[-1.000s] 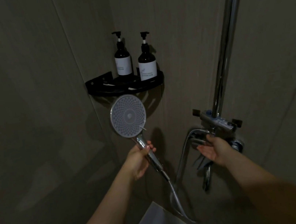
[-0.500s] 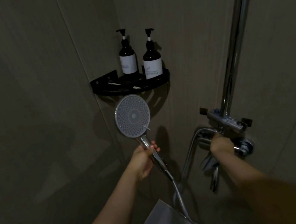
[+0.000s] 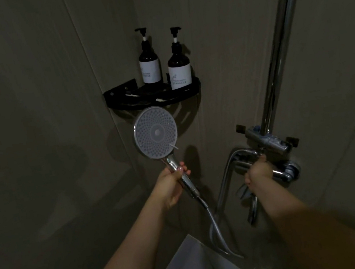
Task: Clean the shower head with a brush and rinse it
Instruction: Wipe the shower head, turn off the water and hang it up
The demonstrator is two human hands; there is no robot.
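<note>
The shower head (image 3: 155,133) has a grey face covered in rings of little dots, and a shiny silver handle. Two dark bottles (image 3: 149,66) with white labels stand on a black shelf (image 3: 120,96).

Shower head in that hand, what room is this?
Most likely a bathroom shower stall. The left hand grips a shower head on a hose, the right hand grips the chrome tap fitting, and two pump bottles stand on a corner shelf between tiled walls.

Left hand (image 3: 170,185) holds the shower head (image 3: 155,132) upright — right hand (image 3: 258,174) grips the tap (image 3: 277,173); two bottles (image 3: 178,65) on the corner shelf (image 3: 119,91).
</note>
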